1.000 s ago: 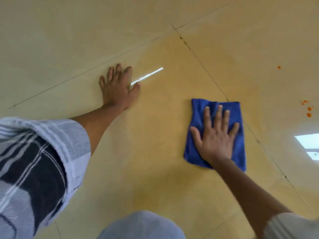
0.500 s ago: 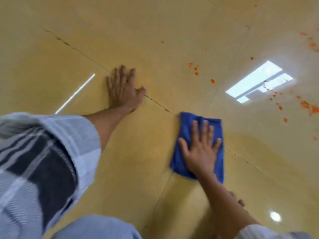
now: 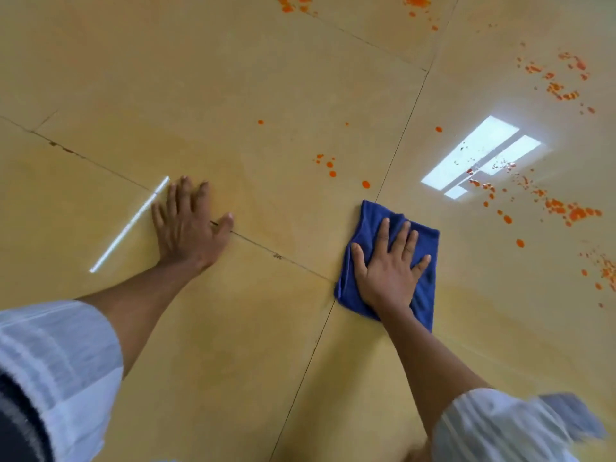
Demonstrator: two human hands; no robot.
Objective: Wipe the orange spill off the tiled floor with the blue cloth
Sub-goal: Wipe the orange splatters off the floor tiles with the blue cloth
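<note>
A folded blue cloth [image 3: 425,288] lies flat on the yellow tiled floor [image 3: 266,78], at the crossing of two grout lines. My right hand [image 3: 388,270] presses down on it, fingers spread, palm covering its middle. My left hand [image 3: 186,225] rests flat on the bare floor to the left, fingers apart, holding nothing. Orange spill drops [image 3: 330,168] dot the tile just beyond the cloth. Denser orange splatter [image 3: 566,208] spreads to the right of the cloth, and more orange splatter [image 3: 556,81] lies at the upper right and along the top edge.
A bright window reflection [image 3: 483,155] shines on the tile right of centre. A thin white light streak [image 3: 130,225] reflects beside my left hand. My striped sleeves fill the bottom corners. A faint yellowish wet film covers the near tiles.
My right hand has slid the cloth toward the orange drops and rightward. The view has swung to the right, bringing much more splatter into sight. My left hand stays planted on the floor.
</note>
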